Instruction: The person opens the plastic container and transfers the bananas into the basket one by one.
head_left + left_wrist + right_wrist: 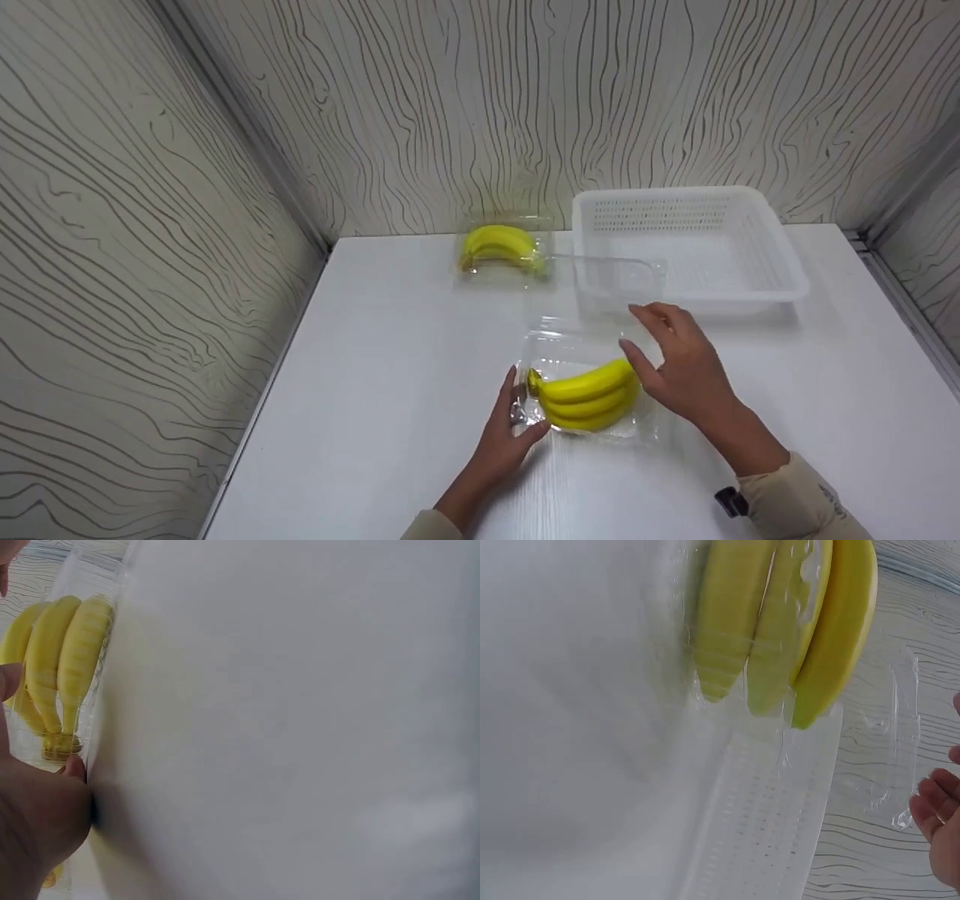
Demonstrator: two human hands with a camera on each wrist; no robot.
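Observation:
A bunch of yellow bananas (589, 397) lies in a clear plastic clamshell box (645, 431) on the table. Its transparent lid (905, 742) appears to stand raised at the far side. My left hand (506, 439) grips the box's left end, near the banana stem, with the thumb at the front and fingers along the side. Above the box's right side is my right hand (690, 367), its fingers spread and slightly bent, with nothing held. The fingertips come close to the lid in the right wrist view; whether they touch it I cannot tell.
A second clear box with bananas (501, 244) sits at the back of the white table (375, 360), against the patterned wall (450, 112). Beside it, to the right, stands a white perforated plastic basket (787, 281).

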